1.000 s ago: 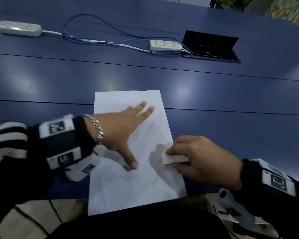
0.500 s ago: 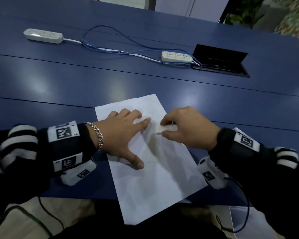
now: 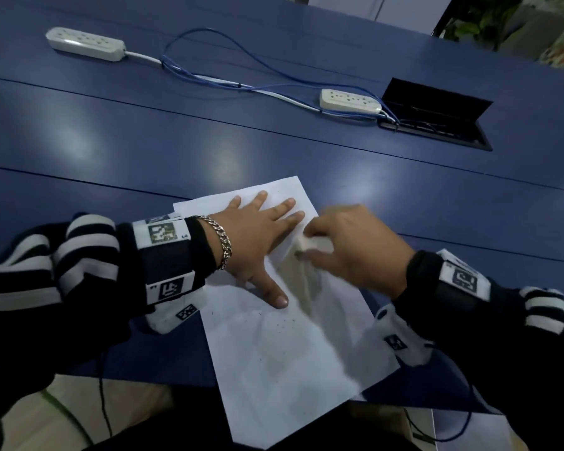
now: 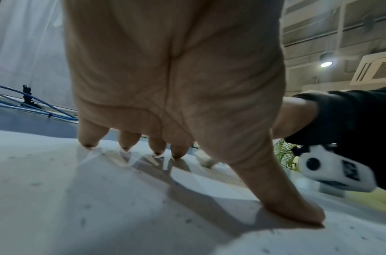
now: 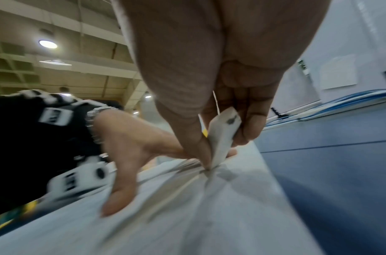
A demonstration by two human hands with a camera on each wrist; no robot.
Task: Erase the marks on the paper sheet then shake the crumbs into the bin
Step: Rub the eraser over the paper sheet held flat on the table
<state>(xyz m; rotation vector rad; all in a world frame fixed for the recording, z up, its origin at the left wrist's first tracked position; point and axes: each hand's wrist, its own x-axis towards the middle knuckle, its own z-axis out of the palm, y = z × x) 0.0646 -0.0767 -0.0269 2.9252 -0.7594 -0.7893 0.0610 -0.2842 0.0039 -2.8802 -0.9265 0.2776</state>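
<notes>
The paper sheet is thin, light and floppy, so it'll slide or buckle w/ any sideways rub unless I pin it. My left hand lies flat on the far half, fingers straight and spread, tips pressing down, thumb splayed toward me. My right hand pinches the eraser between thumb and fingers, its low edge touching the paper just beside my left fingertips. The eraser is a small white block, smudged grey at the tip, soft enough to grip w/o slipping, I reckon. The sheet lies on the blue bench, skewed, near corner hanging off the bench edge toward my lap. It looks white and faintly creased, w/ dark specks scattered near my thumb, prob. eraser crumbs, though some could be leftover marks; the right-wrist view is too blurred to settle it. Under the eraser there's a greyish streak. For the shake step I'd take the sheet by its two long edges and let it sag into a trough, since it's too limp to carry flat and crumbs would roll off. Easy to tear or crumple if I rub hard w/o holding close to the spot. No bin in view. Beyond the sheet: two power strips and blue cables.
</notes>
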